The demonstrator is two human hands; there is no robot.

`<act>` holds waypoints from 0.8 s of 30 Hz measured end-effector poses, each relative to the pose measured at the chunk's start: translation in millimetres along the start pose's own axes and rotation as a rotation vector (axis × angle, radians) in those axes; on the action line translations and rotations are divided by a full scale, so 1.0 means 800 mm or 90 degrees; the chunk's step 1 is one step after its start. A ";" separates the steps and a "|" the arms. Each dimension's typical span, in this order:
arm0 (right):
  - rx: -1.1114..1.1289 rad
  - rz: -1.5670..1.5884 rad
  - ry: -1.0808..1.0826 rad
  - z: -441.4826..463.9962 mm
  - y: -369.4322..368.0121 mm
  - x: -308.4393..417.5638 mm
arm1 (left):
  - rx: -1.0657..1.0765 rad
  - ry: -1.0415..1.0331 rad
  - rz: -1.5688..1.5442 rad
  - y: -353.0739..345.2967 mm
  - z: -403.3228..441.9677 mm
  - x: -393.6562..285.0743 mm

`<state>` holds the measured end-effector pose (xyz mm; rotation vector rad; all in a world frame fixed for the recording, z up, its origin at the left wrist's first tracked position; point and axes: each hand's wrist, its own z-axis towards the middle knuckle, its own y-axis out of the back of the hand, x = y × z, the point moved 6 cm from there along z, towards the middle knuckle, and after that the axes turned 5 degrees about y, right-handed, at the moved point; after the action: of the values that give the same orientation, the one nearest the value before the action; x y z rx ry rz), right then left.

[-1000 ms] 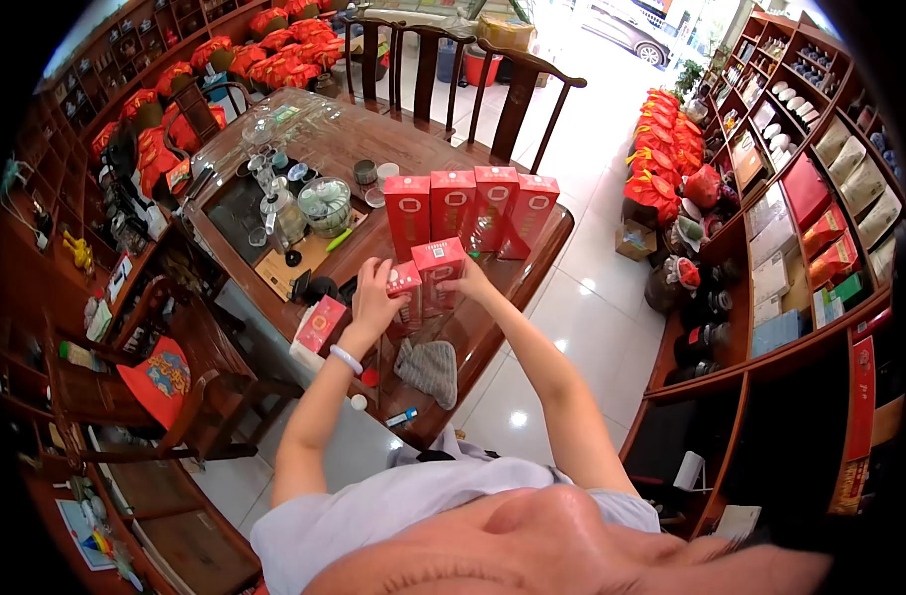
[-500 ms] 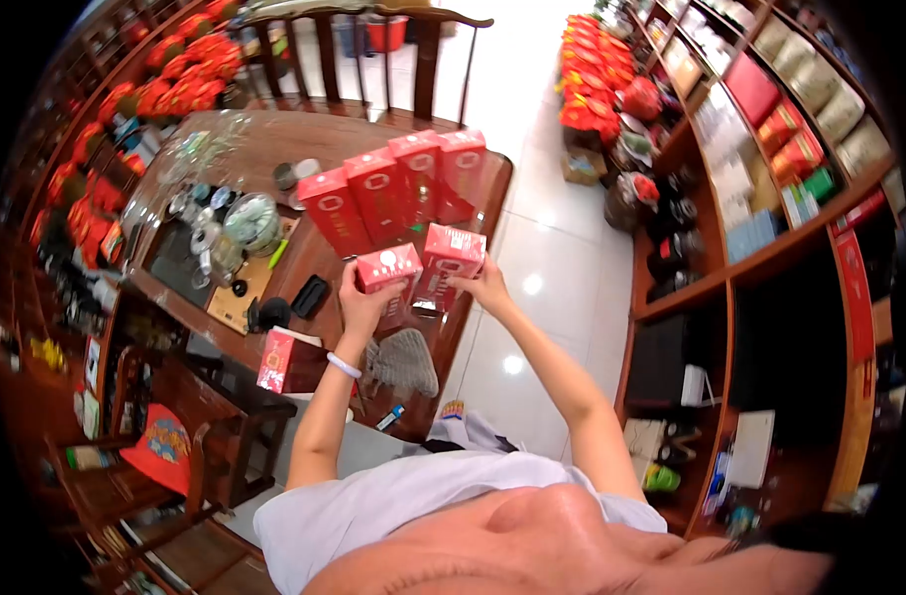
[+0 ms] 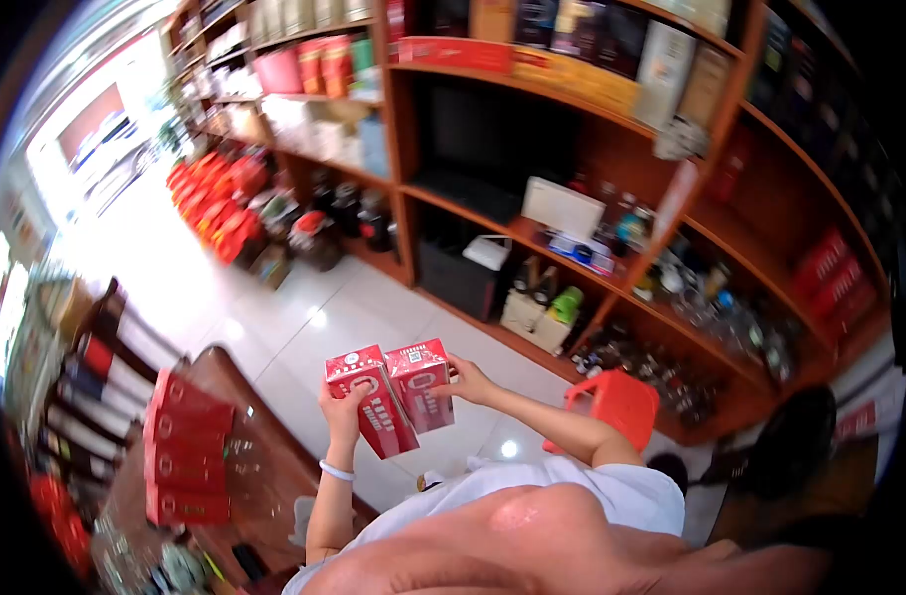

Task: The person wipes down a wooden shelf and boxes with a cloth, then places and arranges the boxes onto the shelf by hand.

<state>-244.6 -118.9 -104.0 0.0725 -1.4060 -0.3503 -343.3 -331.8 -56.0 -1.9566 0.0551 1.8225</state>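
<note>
My left hand [image 3: 342,409], with a pale bracelet at the wrist, is closed around a red box [image 3: 381,424] with white lettering, its thumb across the front. Beside it, my right hand [image 3: 467,381] grips a second red box [image 3: 425,399] by its right side. Both boxes are held upright, slightly tilted, side by side above the tiled floor. To the left, several similar red boxes [image 3: 185,448] stand in a row on the brown wooden table [image 3: 264,466].
Wooden shelves [image 3: 473,206] with boxes and bottles line the far side. A red stool [image 3: 621,407] stands at the right on the tiled floor [image 3: 284,382]. Red bundles [image 3: 215,203] lie along the aisle, and a wooden chair [image 3: 106,347] stands behind the table.
My view has swung right towards the shelves. Both hands have carried their two red boxes away from the row on the table, out over the floor.
</note>
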 end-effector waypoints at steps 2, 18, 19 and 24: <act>-0.088 0.002 -0.006 -0.059 0.065 0.006 | 0.089 0.020 0.008 -0.085 -0.011 0.005; -0.704 0.192 0.090 -0.501 0.368 0.076 | 0.634 0.208 -0.121 -0.590 -0.244 0.090; -0.711 0.190 0.090 -0.512 0.374 0.080 | 0.641 0.211 -0.120 -0.606 -0.253 0.086; -0.814 0.174 0.140 -0.547 0.413 0.097 | 0.722 0.222 -0.121 -0.677 -0.270 0.082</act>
<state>255.8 103.3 -20.9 -1.0781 -0.7576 -0.9147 48.3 92.3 48.6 -1.3166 0.7911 0.9140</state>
